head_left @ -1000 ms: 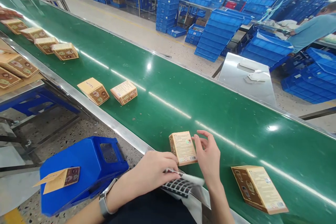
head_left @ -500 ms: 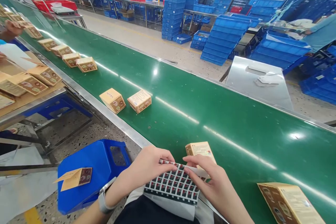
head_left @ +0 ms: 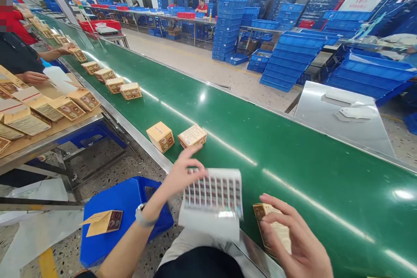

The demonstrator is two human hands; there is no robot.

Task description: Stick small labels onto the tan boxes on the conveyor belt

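left hand (head_left: 178, 174) lifting sticker sheet (head_left: 213, 196), right hand (head_left: 301, 245) gripping box (head_left: 272, 229) on belt (head_left: 293, 169)

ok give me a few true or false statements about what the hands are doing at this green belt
1. The left hand holds up a white sheet of small printed stickers. True.
2. The right hand rests on a blue plastic crate. False: it lies on a small tan cardboard box at the near edge of the green conveyor belt.
3. Two small tan boxes sit side by side on the belt beyond the left hand. True.
4. The blue plastic stool on the floor has nothing on it. False: a flattened tan carton lies on it.
5. The belt is red. False: it is green.
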